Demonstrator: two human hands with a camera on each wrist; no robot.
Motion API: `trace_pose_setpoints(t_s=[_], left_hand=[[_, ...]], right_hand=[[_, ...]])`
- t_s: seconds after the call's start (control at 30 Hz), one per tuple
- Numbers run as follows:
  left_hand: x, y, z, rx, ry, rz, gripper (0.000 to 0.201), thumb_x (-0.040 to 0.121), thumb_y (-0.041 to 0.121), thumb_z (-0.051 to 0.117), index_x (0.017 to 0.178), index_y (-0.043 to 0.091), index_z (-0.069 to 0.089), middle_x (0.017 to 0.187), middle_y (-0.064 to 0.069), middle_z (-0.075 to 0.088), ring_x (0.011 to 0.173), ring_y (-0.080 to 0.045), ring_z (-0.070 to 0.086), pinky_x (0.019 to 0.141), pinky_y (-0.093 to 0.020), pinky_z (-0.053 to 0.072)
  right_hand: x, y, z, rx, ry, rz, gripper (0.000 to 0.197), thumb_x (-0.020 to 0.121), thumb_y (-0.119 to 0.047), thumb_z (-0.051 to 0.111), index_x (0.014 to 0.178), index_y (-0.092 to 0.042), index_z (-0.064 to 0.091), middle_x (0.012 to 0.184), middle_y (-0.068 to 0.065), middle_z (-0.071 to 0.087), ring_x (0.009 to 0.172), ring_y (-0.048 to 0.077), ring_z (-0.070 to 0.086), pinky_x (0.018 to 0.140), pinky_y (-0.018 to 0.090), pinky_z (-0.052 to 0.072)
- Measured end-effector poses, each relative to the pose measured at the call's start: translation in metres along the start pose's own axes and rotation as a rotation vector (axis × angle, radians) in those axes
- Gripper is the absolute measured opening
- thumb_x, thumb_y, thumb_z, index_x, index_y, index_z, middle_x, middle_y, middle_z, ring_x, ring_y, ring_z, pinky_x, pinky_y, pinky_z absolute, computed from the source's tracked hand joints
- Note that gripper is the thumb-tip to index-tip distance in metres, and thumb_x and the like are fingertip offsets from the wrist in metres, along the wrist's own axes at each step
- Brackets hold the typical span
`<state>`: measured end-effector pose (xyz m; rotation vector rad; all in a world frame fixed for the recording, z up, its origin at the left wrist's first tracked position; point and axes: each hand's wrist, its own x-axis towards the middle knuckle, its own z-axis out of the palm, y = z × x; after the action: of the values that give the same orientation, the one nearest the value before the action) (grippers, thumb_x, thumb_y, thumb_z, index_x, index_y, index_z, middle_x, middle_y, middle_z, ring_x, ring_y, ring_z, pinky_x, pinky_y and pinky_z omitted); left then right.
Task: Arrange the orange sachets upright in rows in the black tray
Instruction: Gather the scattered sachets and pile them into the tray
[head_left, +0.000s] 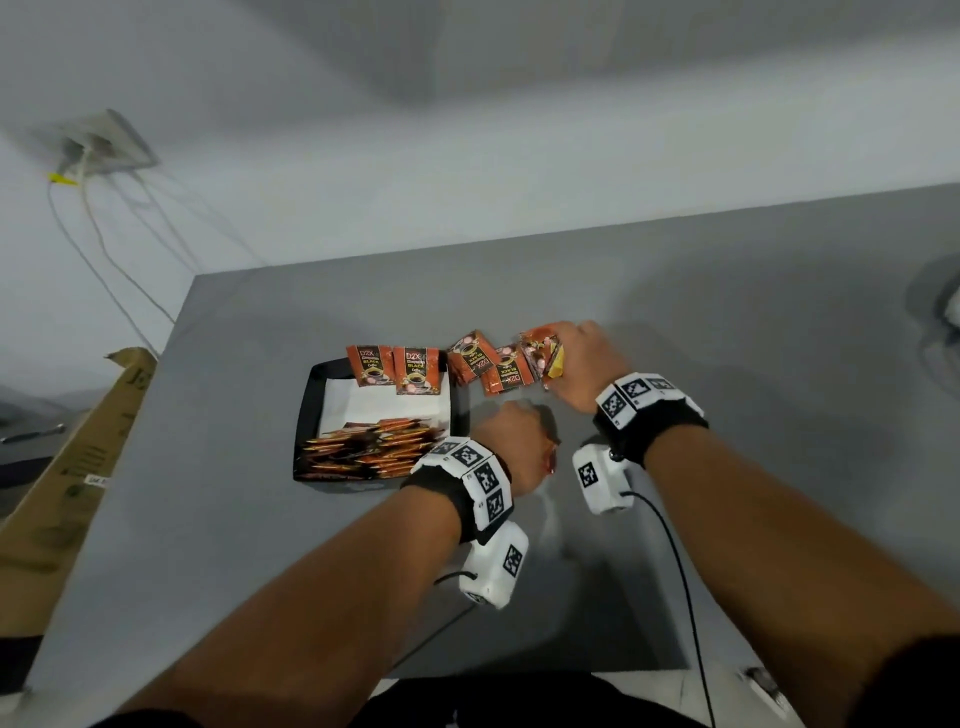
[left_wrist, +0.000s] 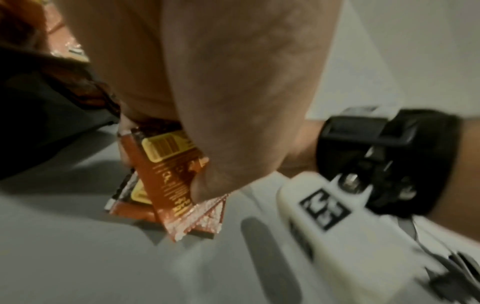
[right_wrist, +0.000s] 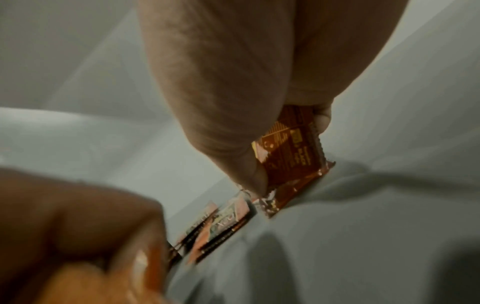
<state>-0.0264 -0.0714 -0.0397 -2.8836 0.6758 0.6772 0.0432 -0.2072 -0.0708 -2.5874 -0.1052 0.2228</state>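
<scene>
The black tray (head_left: 308, 415) sits mid-table, white paper on its floor. A row of orange sachets (head_left: 374, 449) stands packed along its near side, and two sachets (head_left: 397, 369) lean upright against its far wall. Right of the tray, loose sachets (head_left: 488, 366) lie on the grey table. My right hand (head_left: 576, 358) grips a sachet (right_wrist: 288, 152) at the right end of that pile, touching the table. My left hand (head_left: 511, 441) hovers just right of the tray, holding a small stack of sachets (left_wrist: 171, 185) between thumb and fingers.
A cardboard box (head_left: 67, 467) leans at the table's left edge. Cables (head_left: 104, 249) hang from a wall socket at the back left. A blurred pale object (head_left: 945, 306) sits at the far right. Wrist camera cords trail toward me.
</scene>
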Motion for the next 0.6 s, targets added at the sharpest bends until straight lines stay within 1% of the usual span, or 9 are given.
trace_pose_setpoints(t_s=[0.03,0.1,0.13,0.2,0.27,0.37,0.43,0.5,0.6], left_hand=[[0.001,-0.003,-0.007,0.038,0.016,0.046,0.034,0.097,0.023,0.052,0.124,0.002,0.051,0.116,-0.016,0.059,0.106,-0.03,0.061,0.081,-0.033,0.047],[0.003,-0.01,-0.026,0.062,0.068,0.076,0.018,0.099,0.017,0.041,0.099,0.009,0.058,0.113,-0.015,0.063,0.095,-0.027,0.057,0.081,-0.034,0.041],[0.006,-0.014,-0.034,0.069,0.092,0.057,0.019,0.099,0.017,0.039,0.084,0.015,0.052,0.109,-0.013,0.065,0.086,-0.026,0.052,0.078,-0.033,0.037],[0.014,-0.021,-0.046,0.01,0.086,-0.003,0.021,0.098,0.021,0.041,0.076,0.02,0.043,0.106,-0.012,0.065,0.084,-0.026,0.051,0.077,-0.032,0.034],[0.03,-0.031,-0.047,-0.013,0.041,-0.096,0.016,0.097,0.029,0.045,0.092,0.017,0.054,0.112,-0.013,0.062,0.099,-0.03,0.056,0.089,-0.036,0.04],[0.054,-0.04,-0.046,-0.067,0.045,-0.202,0.048,0.088,0.042,0.055,0.124,0.011,0.053,0.119,-0.015,0.056,0.116,-0.033,0.052,0.102,-0.044,0.042],[0.066,-0.038,-0.044,-0.043,0.002,-0.158,0.041,0.091,0.038,0.053,0.122,0.012,0.055,0.118,-0.012,0.06,0.114,-0.032,0.054,0.103,-0.045,0.039],[0.071,-0.035,-0.039,-0.033,-0.014,-0.119,0.031,0.092,0.04,0.05,0.11,0.017,0.059,0.113,-0.008,0.064,0.108,-0.031,0.058,0.106,-0.049,0.035],[0.076,-0.031,-0.023,-0.016,0.007,-0.162,0.044,0.092,0.046,0.049,0.123,0.016,0.058,0.125,-0.012,0.059,0.127,-0.039,0.046,0.112,-0.056,0.029]], right_hand=[[0.006,0.003,0.005,-0.033,-0.008,-0.013,0.065,0.075,-0.017,0.081,0.134,-0.016,0.053,0.116,0.015,0.056,0.106,0.035,0.057,0.093,0.039,0.048],[0.014,0.007,0.012,-0.053,-0.012,-0.018,0.065,0.076,-0.02,0.077,0.135,-0.02,0.053,0.116,0.016,0.055,0.108,0.038,0.055,0.095,0.04,0.05],[0.016,0.008,0.013,-0.049,-0.011,-0.009,0.063,0.077,-0.02,0.075,0.136,-0.019,0.052,0.116,0.017,0.053,0.11,0.039,0.054,0.096,0.04,0.049],[0.018,0.012,0.014,-0.067,-0.001,0.001,0.058,0.08,-0.021,0.071,0.135,-0.017,0.052,0.117,0.017,0.048,0.115,0.039,0.048,0.098,0.04,0.045],[0.016,0.016,0.013,-0.106,0.026,-0.002,0.055,0.081,-0.023,0.07,0.133,-0.021,0.053,0.116,0.013,0.043,0.115,0.035,0.041,0.097,0.04,0.047],[0.012,0.025,0.013,-0.156,0.07,0.007,0.055,0.078,-0.021,0.072,0.129,-0.018,0.052,0.116,0.01,0.039,0.111,0.032,0.038,0.094,0.043,0.048],[0.011,0.031,0.012,-0.141,0.018,0.015,0.055,0.081,-0.02,0.072,0.131,-0.011,0.05,0.124,0.013,0.044,0.114,0.033,0.041,0.097,0.042,0.045],[0.01,0.037,0.008,-0.088,-0.036,0.016,0.044,0.083,-0.02,0.071,0.121,-0.006,0.054,0.121,0.016,0.055,0.112,0.035,0.051,0.094,0.04,0.045],[0.014,0.046,-0.004,-0.031,-0.038,0.007,0.043,0.08,-0.024,0.079,0.111,-0.008,0.053,0.113,0.015,0.059,0.104,0.034,0.056,0.087,0.039,0.046]])
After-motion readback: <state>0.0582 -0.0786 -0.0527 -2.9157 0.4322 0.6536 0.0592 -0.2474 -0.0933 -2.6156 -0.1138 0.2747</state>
